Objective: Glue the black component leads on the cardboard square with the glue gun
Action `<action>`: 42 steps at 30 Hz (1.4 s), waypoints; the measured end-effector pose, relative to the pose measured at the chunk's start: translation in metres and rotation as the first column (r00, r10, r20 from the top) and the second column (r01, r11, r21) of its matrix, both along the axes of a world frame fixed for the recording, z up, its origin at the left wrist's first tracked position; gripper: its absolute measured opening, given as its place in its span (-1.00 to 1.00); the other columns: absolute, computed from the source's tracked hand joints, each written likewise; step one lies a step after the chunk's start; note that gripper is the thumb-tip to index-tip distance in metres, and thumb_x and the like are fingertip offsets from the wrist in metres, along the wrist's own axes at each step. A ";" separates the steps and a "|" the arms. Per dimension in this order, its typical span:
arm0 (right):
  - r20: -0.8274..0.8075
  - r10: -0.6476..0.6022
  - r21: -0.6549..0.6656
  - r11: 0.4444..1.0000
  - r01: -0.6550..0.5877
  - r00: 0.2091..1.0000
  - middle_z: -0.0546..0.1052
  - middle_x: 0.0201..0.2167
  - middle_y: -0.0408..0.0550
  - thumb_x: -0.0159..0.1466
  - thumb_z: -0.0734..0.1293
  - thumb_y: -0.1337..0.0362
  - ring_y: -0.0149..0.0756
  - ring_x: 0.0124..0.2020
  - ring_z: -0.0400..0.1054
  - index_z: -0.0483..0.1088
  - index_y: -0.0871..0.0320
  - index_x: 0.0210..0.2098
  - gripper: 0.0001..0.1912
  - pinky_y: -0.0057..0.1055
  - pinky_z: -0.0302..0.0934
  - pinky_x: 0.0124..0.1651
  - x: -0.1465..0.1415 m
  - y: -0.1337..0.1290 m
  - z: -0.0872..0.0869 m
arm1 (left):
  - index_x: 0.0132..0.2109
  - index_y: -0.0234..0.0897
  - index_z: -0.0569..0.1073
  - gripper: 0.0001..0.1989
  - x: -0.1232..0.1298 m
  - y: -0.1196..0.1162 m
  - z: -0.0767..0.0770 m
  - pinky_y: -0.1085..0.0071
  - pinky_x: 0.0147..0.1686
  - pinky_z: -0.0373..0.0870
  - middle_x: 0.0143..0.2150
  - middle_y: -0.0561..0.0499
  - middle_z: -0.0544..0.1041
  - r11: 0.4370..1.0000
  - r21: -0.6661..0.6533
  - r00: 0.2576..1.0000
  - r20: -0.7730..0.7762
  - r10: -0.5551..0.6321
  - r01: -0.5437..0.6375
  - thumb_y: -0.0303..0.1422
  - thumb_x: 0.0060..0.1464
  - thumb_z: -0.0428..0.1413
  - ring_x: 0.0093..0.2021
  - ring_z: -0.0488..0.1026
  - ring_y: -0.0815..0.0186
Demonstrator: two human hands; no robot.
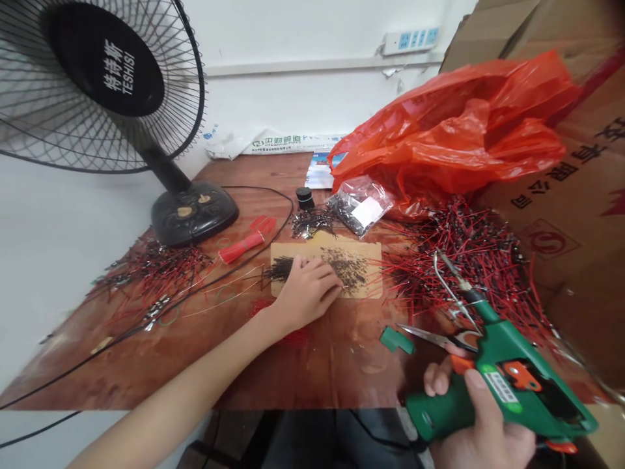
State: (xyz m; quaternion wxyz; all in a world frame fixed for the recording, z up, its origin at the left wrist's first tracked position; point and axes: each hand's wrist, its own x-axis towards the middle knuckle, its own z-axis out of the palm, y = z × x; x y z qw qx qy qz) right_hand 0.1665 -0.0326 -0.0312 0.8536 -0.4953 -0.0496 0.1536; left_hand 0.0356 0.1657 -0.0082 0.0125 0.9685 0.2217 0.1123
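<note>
My right hand (483,417) is wrapped round the handle of a green soldering gun (527,371), whose metal tip points up and left over a heap of red wires (454,254). My left hand (312,290) rests on a tan board (375,254), fingers curled down and together at the fingertips. Whatever they pinch is too small to make out. Dark specks and small black pieces (351,266) cover the board's right part. A bunch of thin black pieces (280,268) lies on its left, partly behind my hand.
Scissors (424,335) and a green block (396,339) lie near the soldering gun. A fan (195,212) stands at the back left, its black cable crossing the table. Behind are a clear bag (359,205), a solder-like black spool (305,198), an orange plastic bag (454,130) and cardboard boxes (561,176).
</note>
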 end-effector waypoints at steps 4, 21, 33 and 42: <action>0.025 0.026 0.002 1.000 -0.026 0.999 0.47 -0.46 -0.07 0.16 0.37 0.39 -0.38 -0.65 0.25 0.44 0.26 -0.29 -0.89 -0.33 0.17 -0.60 0.000 -0.001 0.000 | -0.20 -0.22 0.50 -0.71 -0.001 -0.001 0.001 0.24 -0.16 -0.05 -0.21 0.03 0.54 1.000 0.004 1.000 -0.002 -0.024 0.024 -0.25 0.36 -0.08 -0.13 0.29 0.30; -0.033 -0.013 -0.013 1.000 0.013 0.999 0.51 -0.42 -0.07 0.05 0.40 0.37 -0.39 -0.67 0.23 0.46 0.25 -0.33 -0.83 -0.33 0.11 -0.62 -0.002 0.003 0.011 | -0.16 -0.21 0.51 -0.78 -0.002 -0.002 0.006 0.25 -0.12 -0.03 -0.20 0.04 0.57 0.992 -0.125 1.000 0.001 -0.007 0.007 -0.27 0.32 -0.01 -0.12 0.34 0.29; 0.091 -0.018 -0.022 1.000 0.020 0.996 0.48 -0.47 -0.09 0.04 0.30 0.45 -0.33 -0.66 0.19 0.46 0.26 -0.34 -0.82 -0.27 0.05 -0.64 -0.002 0.003 0.009 | -0.21 -0.22 0.56 -0.89 -0.046 0.028 0.067 0.50 -0.35 0.20 -0.30 0.11 0.56 0.859 -0.506 0.985 -0.171 -0.009 -0.079 -0.33 0.10 0.22 -0.37 0.38 0.45; 0.089 -0.019 -0.050 0.998 0.024 0.996 0.48 -0.44 -0.08 0.05 0.30 0.43 -0.35 -0.66 0.19 0.46 0.26 -0.34 -0.83 -0.27 0.04 -0.64 -0.002 0.002 0.008 | -0.31 -0.16 0.61 -0.94 -0.049 0.024 0.057 0.46 -0.26 0.26 -0.34 0.11 0.58 0.862 -0.500 0.955 -0.287 -0.081 -0.077 -0.37 0.07 0.22 -0.34 0.45 0.41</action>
